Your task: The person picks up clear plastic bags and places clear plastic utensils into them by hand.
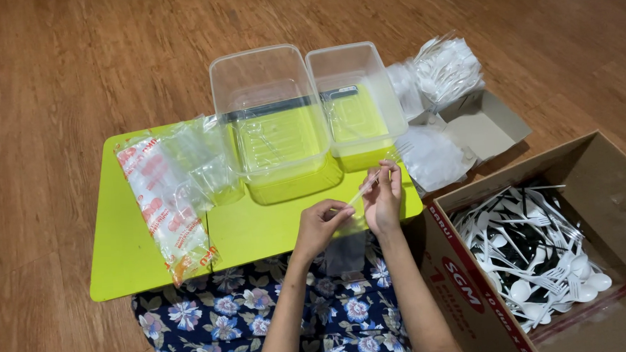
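Clear plastic was being handled: a small sleeve bag (346, 233) was pinched open by the left hand (320, 225) over the lime-green worktop (116, 243), while a white plastic fork (384, 166) was gripped by the right hand (384, 199) (tines up), angled toward the bag's mouth.

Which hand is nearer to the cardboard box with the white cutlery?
The right hand. It is just left of the box, by the table's right end. The left hand is farther left, beyond the right one.

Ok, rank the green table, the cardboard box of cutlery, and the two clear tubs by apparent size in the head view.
1. Green table
2. Cardboard box, though nearer the camera and cropped
3. Left clear tub
4. Right clear tub
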